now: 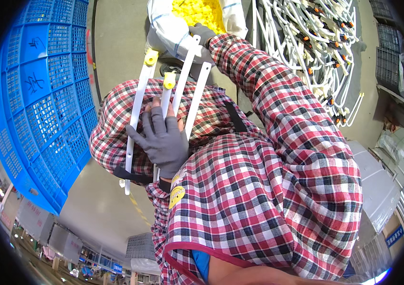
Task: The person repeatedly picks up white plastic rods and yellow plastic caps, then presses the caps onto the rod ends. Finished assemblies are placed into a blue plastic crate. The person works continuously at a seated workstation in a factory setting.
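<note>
Okay, your left hand (163,147) lies over the white tubes (139,102) at your lap, fingers fanned; can't tell if that grip squeezes. Four top ends stick out past it, tilted: two wear yellow caps (169,80), two are bare. Your right hand (203,34) is at the mouth of the white sack (162,21), by the yellow pieces (202,12); fingertips hidden, so can't tell that grip's state.

Edges: blue crates (33,90) wall off your left side, close to your checked knee. A strip of floor (119,38) runs between crates and sack, widest up front. On your right, the pipe pile (306,40), white with black and orange fittings, lies near the sack, floor showing in a narrow gap.

Surface: smooth greyish floor, yellow line (139,209) behind you. Room: dark crates (387,66) stand along the far right.
</note>
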Demonstrator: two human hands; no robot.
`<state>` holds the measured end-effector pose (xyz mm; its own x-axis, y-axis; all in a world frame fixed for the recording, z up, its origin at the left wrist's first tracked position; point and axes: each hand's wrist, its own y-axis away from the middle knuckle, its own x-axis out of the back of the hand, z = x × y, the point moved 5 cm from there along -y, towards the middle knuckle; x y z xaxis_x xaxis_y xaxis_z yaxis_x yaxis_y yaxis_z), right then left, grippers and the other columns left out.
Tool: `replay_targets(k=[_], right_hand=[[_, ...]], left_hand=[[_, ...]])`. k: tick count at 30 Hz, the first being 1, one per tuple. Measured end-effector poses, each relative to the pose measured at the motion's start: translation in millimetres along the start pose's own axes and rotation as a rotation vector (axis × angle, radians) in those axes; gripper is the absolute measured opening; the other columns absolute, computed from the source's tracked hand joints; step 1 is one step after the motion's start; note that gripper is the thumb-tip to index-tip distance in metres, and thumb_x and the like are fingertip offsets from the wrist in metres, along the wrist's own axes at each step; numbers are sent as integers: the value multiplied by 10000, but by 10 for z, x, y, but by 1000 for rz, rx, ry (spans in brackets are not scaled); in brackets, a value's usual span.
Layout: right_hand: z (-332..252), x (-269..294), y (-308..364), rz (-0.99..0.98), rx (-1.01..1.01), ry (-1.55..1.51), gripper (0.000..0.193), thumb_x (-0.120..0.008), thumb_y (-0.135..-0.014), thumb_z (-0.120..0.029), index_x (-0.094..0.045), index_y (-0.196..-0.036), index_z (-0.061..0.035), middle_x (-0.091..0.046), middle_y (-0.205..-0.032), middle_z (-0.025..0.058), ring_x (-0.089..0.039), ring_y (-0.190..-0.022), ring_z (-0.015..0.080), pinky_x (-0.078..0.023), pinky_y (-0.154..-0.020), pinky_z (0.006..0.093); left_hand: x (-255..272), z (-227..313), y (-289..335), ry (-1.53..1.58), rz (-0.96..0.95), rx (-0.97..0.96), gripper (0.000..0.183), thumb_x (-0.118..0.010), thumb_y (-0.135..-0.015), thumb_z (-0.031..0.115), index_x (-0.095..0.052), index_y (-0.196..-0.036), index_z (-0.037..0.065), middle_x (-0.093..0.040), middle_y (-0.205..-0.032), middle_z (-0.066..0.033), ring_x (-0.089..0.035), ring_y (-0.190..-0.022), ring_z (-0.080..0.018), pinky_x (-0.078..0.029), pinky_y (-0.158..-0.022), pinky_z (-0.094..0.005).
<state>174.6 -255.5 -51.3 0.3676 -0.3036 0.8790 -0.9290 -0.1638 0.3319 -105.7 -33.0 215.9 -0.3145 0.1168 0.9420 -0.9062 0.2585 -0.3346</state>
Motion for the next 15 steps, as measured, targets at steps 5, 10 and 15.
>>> replay_targets(k=[5,10,15], right_hand=[[80,-171,73,-93,36,140,526,-636,-945,-420,-578,-1414,-189,-541,-1449,166,-600,-1262,412,-499,-1058,496],[-52,-430,147,-64,129,79,406,-610,-975,-390,-659,-1325,-192,-648,-1316,176,-646,-1197,393,-503,-1050,498],[135,-223,285,195,-81,-417,317,-589,-997,-355,-713,-1254,-219,-708,-1209,198,-683,-1140,378,-511,-1038,502]], left_hand=[[-219,-93,-37,-97,-130,85,567,-767,-846,333,-618,-1382,226,-520,-1429,-68,-449,-1404,-289,-180,-1159,-761],[-282,-98,-111,-138,-101,93,459,-754,-857,320,-666,-1293,208,-546,-1304,-68,-488,-1325,-260,-195,-1158,-751],[-215,-109,-69,-62,-106,100,404,-718,-871,282,-675,-1259,180,-546,-1293,-79,-484,-1318,-267,-196,-1171,-725]])
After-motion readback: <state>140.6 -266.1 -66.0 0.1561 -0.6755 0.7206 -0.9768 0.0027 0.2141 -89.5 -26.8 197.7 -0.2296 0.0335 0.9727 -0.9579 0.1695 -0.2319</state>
